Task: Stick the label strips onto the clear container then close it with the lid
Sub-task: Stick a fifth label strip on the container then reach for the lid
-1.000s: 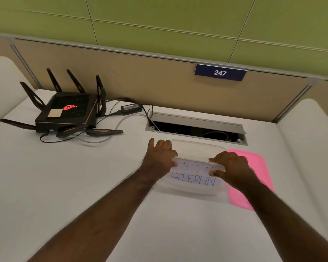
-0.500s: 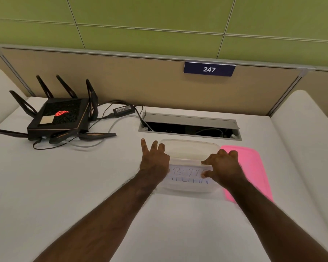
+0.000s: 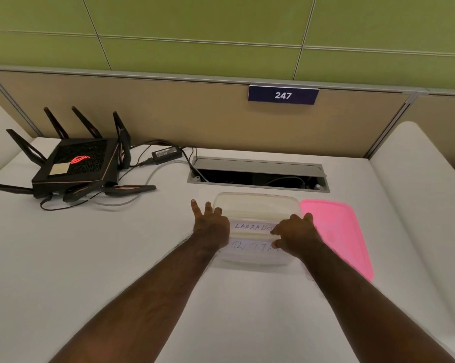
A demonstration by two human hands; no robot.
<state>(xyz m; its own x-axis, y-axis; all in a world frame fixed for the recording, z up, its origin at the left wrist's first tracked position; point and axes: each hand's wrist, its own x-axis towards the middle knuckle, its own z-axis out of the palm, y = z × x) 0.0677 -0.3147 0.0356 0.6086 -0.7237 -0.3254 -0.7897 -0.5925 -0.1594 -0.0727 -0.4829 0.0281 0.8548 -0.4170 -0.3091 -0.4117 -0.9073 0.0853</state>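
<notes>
The clear container (image 3: pixel 258 205) sits open on the white desk, just in front of the cable hatch. Two white label strips show on its near side: one reading "LABRADO.." (image 3: pixel 250 227) and, below it, another with blurred blue writing (image 3: pixel 250 247). My left hand (image 3: pixel 211 224) presses against the container's left end with its fingers spread. My right hand (image 3: pixel 297 233) grips the right end, bent fingertips lying on the right ends of both strips. The pink lid (image 3: pixel 336 231) lies flat on the desk, right of the container.
A black router (image 3: pixel 77 163) with raised antennas and its cables stands at the back left, a power brick (image 3: pixel 166 153) beside it. An open cable hatch (image 3: pixel 258 174) is cut into the desk behind the container. Padded white side panels (image 3: pixel 415 195) flank the desk.
The container has been turned between my hands: the "STEPHN" strip is out of sight and a "LABRADO.." strip now shows above the other one. My left fingers have spread.
</notes>
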